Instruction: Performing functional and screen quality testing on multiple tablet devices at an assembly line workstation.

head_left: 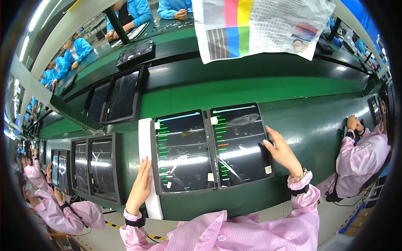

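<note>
Two black tablets lie side by side on the green workbench in front of me, a left tablet [184, 146] and a right tablet [243, 140]. Both screens are lit with lines of mostly green text, and small pale stickers sit on them. Along the left tablet's left side runs a white foam strip [145, 134]. My left hand [141, 186] rests on that strip with its fingers stretched out. At the right tablet's right edge is my right hand [281, 149], thumb and fingers apart; the thumb tip appears to touch the edge.
Left of me, a dark tray [117, 167] holds two more tablets, and another such tray [137, 96] lies farther back. A printed sheet [251, 58] with colour bars hangs ahead. People in pink sit on both sides, including one person [360, 163] at right; others in blue work beyond.
</note>
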Available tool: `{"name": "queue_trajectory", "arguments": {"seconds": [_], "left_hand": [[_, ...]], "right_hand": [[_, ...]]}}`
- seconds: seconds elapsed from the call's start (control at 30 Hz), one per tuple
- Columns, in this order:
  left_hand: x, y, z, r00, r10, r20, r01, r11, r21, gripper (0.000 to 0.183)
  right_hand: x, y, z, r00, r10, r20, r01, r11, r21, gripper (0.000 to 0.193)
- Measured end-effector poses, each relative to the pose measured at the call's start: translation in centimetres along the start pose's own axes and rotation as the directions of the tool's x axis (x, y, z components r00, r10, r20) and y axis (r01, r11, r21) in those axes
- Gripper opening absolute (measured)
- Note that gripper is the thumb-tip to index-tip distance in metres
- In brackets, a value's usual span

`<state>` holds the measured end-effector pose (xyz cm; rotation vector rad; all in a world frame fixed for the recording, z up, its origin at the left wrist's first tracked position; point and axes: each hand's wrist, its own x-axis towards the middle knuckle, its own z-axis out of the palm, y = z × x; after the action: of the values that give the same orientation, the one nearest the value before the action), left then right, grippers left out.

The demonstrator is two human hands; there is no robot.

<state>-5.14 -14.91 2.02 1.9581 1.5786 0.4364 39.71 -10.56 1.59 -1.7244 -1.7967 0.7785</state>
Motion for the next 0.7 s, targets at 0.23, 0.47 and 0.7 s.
{"name": "queue_trajectory", "arguments": {"seconds": [0.23, 0.47, 0.7], "left_hand": [[0.9, 1.4, -1.8, 1.000, 0.020, 0.023, -0.021, 0.997, 0.081, 0.053], [0.6, 10.4, -6.2, 0.958, 0.269, -0.104, -0.279, 0.956, -0.096, 0.041], [-0.3, 16.2, -9.5, 0.646, 0.751, -0.139, -0.715, 0.531, -0.455, 0.020]], "right_hand": [[-1.1, -4.4, 1.2, 0.989, -0.150, 0.000, 0.146, 0.959, -0.241, 0.055], [-1.6, -5.7, 1.9, 0.979, -0.203, 0.014, 0.194, 0.909, -0.370, 0.047], [-2.5, -5.7, 2.3, 0.981, -0.193, -0.011, 0.174, 0.905, -0.388, 0.044]]}}
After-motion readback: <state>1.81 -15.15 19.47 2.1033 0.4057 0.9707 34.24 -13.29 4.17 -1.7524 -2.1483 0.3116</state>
